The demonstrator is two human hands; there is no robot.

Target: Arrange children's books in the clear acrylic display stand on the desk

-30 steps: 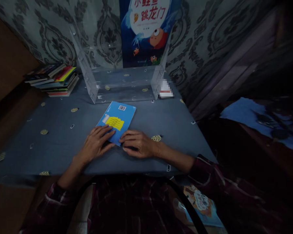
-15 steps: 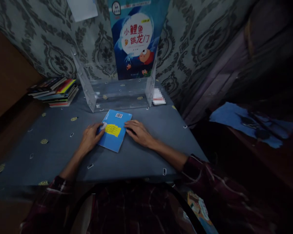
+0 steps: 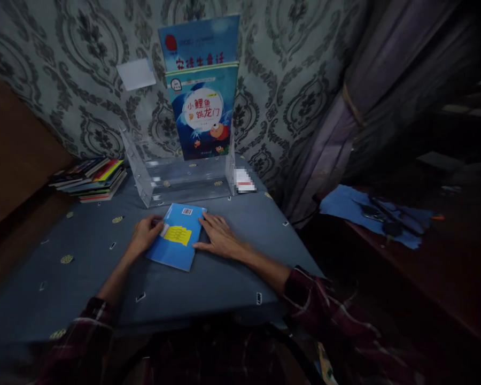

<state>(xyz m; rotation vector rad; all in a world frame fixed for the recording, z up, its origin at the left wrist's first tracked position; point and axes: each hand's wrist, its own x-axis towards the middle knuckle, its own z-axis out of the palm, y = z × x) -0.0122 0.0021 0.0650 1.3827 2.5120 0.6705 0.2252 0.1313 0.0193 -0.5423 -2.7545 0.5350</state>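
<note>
A blue book [image 3: 170, 258] with a yellow text patch and a barcode lies flat and slightly turned on the cloth-covered table. At its left edge is my left hand [image 3: 145, 234], fingers closed around a small white wad [image 3: 165, 229], which looks like cloth or tissue and touches the cover beside the yellow patch. My right hand [image 3: 221, 236] rests along the book's right edge with its thumb and fingers spread; the fingertips touch the cover near the upper right corner.
Behind the book stands a clear acrylic rack [image 3: 184, 187], holding an upright picture book [image 3: 202, 133] with another blue book [image 3: 200, 40] behind it. A book stack [image 3: 90, 179] sits at the left. A blue cloth [image 3: 344, 208] with dark items lies on a surface at right.
The view has tilted up, showing the second book in the rack. My right thumb has spread away from the fingers along the book's edge. My left hand keeps the white wad.
</note>
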